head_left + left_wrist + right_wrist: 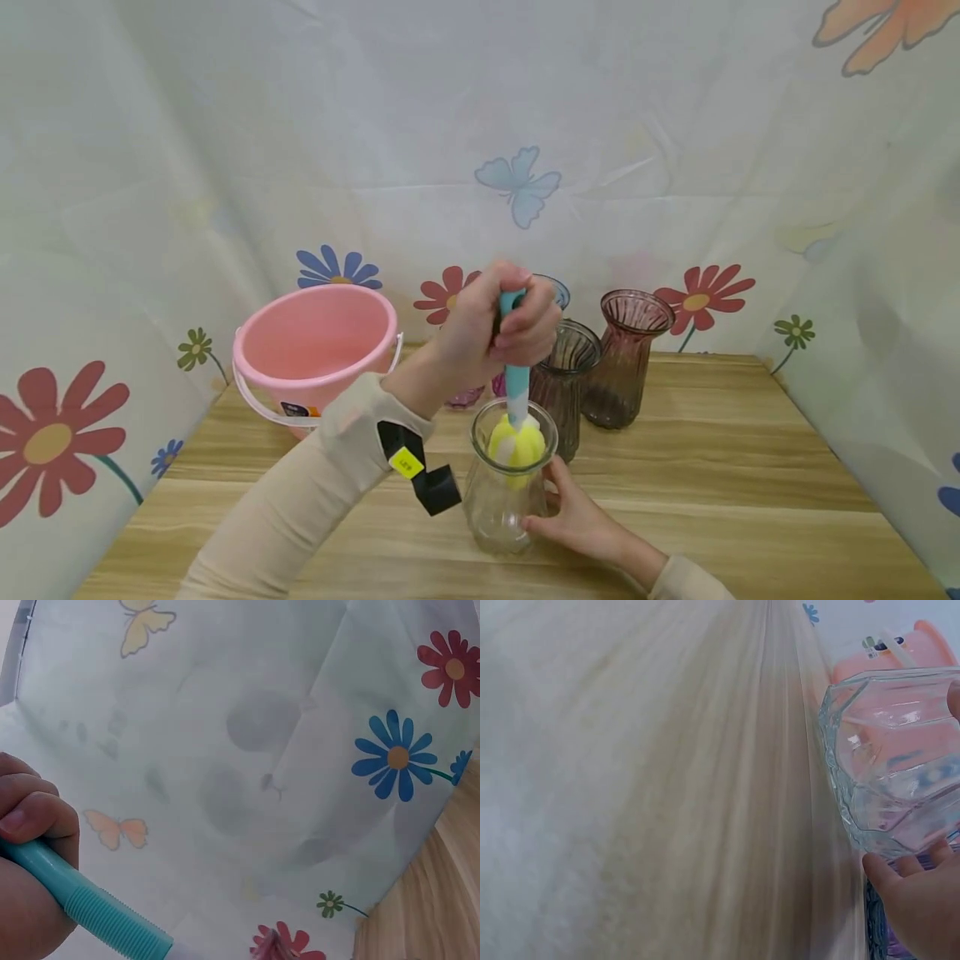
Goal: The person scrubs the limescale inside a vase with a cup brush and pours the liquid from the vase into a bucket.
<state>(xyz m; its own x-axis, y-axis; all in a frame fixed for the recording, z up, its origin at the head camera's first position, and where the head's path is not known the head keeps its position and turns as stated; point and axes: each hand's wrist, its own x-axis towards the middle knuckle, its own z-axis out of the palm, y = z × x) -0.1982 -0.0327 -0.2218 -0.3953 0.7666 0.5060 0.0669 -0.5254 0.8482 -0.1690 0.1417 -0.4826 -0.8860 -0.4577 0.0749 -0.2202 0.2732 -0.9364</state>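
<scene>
My left hand (pixel 480 321) grips the turquoise handle of a bottle brush (pixel 517 387), fist wrapped round its upper end. The brush points down, and its yellow sponge head (pixel 517 446) is inside the mouth of a clear glass vase (pixel 495 521). Low on the vase's right side, my right hand (pixel 581 517) holds it, thumb in front and fingers behind. In the left wrist view the ribbed handle (pixel 112 919) runs out of the fist. The right wrist view shows the vase's faceted lower part (pixel 889 750), with fingers (pixel 885 874) against the glass.
A pink bucket (pixel 262 367) with a white handle stands left of the vase. Behind and to the right are a grey glass vase (pixel 558 400) and a reddish-brown one (pixel 618 375). A blue rim and purple glass show partly behind my left hand. Flowered sheeting surrounds the wooden table (pixel 750 467).
</scene>
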